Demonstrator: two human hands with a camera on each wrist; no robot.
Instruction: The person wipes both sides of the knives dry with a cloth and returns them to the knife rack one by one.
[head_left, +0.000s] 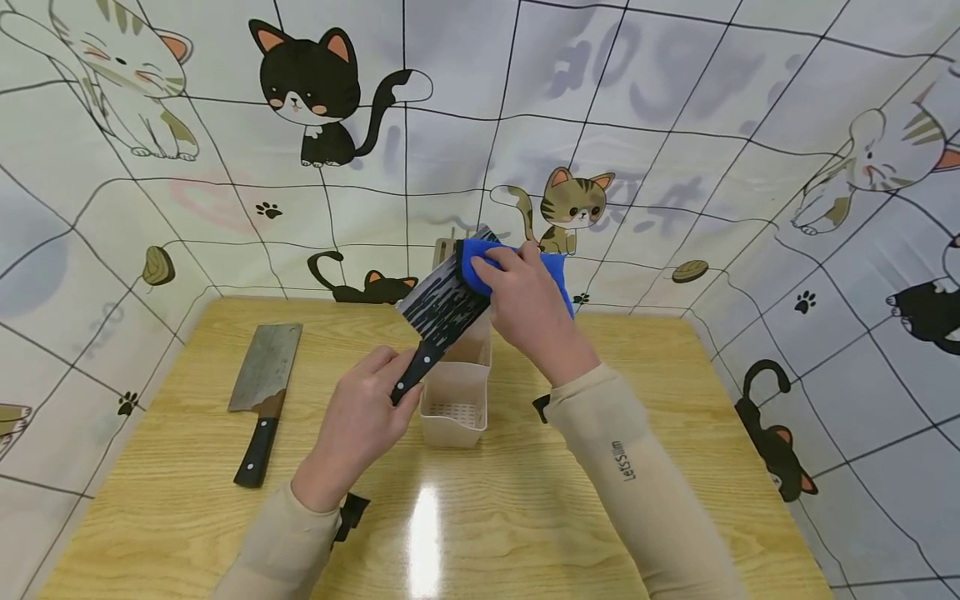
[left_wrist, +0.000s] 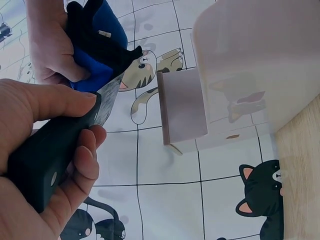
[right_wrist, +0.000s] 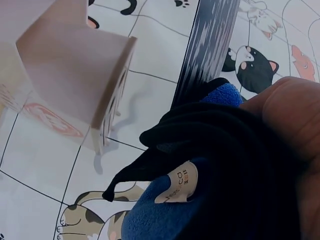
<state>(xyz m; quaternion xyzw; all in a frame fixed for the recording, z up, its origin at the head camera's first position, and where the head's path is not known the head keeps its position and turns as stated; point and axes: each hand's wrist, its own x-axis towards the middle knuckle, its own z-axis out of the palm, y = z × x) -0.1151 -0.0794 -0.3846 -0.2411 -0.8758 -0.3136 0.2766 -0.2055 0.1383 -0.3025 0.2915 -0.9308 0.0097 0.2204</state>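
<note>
My left hand grips the black handle of a kitchen knife with a broad, dark-patterned blade. The knife is raised and slanted, its blade toward the upper right. With my right hand I pinch a blue cloth against the blade's far part, which it partly hides. In the right wrist view the cloth shows a dark side and a pale label. Behind and below the knife stands a pale plastic holder with a perforated floor in its front compartment.
On the left of the wooden table lies a cleaver with a black handle, its handle toward me. A cat-patterned sheet covers the walls behind and at both sides. The holder stands near the table's middle, close to the back.
</note>
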